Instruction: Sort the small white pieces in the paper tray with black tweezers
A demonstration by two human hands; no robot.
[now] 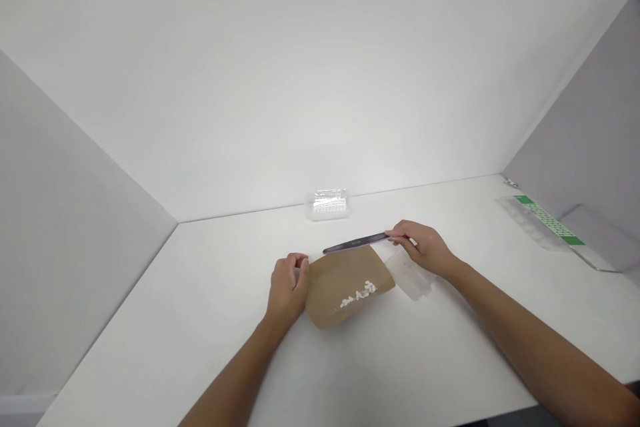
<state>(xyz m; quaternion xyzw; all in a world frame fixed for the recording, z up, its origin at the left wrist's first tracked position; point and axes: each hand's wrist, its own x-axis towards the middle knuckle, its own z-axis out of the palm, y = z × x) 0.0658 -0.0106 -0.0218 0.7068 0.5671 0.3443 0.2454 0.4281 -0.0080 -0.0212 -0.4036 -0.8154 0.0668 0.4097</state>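
Note:
A brown paper sheet point(345, 283) lies on the white table point(210, 320) with a small heap of white bits point(359, 295) on it. My left hand point(287, 283) is curled closed at the sheet's left edge and pinches something small that I cannot make out. My right hand point(425, 247) is closed on the end of long dark tweezers point(356, 243), which reach left over the sheet's far edge. Under my right hand lies a clear plastic piece point(410, 277).
A clear plastic box point(327, 204) stands at the back against the white wall. At the far right lie a clear strip with green marks point(543, 221) and a clear sheet point(595, 240). Grey partitions close in both sides.

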